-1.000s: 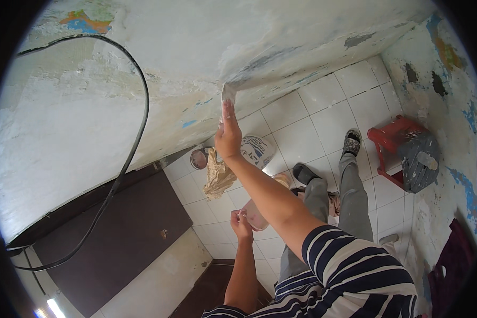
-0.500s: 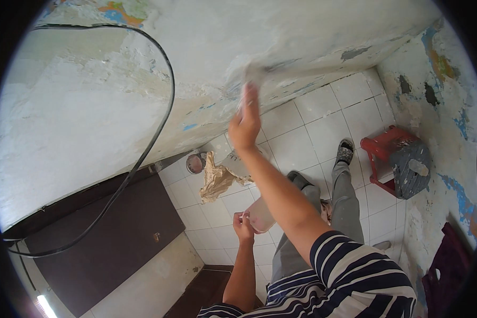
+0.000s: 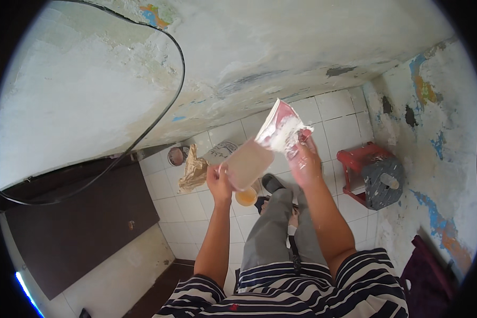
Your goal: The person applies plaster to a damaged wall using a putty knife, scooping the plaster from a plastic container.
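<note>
Left of the stool (image 3: 384,183), the left hand (image 3: 219,183) pinched the board (image 3: 252,165) by its edge, fingers closed; the right hand (image 3: 306,163), nearer the stool, closed its fingers on the scraper (image 3: 282,126), paste-smeared, also stool-left.

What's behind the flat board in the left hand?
Beyond the board, white floor tiles show, with a white bucket toward its upper left and a yellowish round container by its lower edge. Whatever lies directly behind it is covered.
</note>
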Tool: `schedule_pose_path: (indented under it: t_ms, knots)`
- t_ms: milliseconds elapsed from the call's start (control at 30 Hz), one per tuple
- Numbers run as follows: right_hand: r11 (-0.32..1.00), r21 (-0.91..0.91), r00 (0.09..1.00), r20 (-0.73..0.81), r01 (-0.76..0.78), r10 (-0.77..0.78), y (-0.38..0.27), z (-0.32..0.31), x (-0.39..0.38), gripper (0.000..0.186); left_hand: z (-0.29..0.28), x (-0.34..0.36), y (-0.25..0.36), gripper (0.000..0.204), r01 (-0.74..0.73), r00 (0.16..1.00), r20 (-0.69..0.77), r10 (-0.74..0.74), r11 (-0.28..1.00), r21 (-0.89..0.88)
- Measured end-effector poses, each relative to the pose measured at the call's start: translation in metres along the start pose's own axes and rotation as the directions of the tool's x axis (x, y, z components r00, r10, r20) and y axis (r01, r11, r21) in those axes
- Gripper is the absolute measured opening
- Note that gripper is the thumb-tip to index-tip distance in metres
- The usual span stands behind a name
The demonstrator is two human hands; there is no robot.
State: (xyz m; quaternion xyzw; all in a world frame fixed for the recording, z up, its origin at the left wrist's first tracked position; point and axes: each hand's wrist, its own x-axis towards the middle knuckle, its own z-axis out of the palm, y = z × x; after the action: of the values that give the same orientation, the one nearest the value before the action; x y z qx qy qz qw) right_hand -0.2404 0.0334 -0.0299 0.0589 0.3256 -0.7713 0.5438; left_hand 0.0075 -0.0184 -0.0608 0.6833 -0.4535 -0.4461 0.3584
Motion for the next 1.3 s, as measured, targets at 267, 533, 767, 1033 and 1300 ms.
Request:
schedule_pose_path:
  t_ms: [267, 533, 767, 1033, 1300]
  knots:
    - [-0.256, -0.646, 0.676, 0.736, 0.719, 0.042, -0.072, -0.001, -0.02, 0.063, 0.113, -0.019, 0.119, 0.028, 0.096, 0.995, -0.023, -0.099, 0.992, -0.086]
    - [-0.22, -0.654, 0.688, 0.706, 0.724, 0.167, -0.121, -0.021, -0.037, 0.06, 0.14, -0.019, 0.128, 0.029, -0.056, 0.983, -0.179, 0.049, 0.998, -0.032]
    - [0.052, -0.818, 0.815, 0.561, 0.572, -0.143, -0.178, -0.049, -0.049, 0.044, 0.131, -0.024, 0.146, 0.029, -0.387, 0.908, -0.165, 0.385, 0.922, 0.024]
    - [-0.297, -0.591, 0.645, 0.753, 0.75, 0.129, -0.208, -0.004, 0.043, 0.028, 0.153, -0.06, 0.173, 0.031, -0.515, 0.846, 0.004, 0.533, 0.816, 0.263]
    - [-0.269, -0.523, 0.588, 0.736, 0.809, 0.336, -0.187, 0.012, 0.063, 0.027, 0.167, -0.051, 0.185, 0.035, -0.51, 0.86, 0.148, 0.488, 0.819, 0.264]
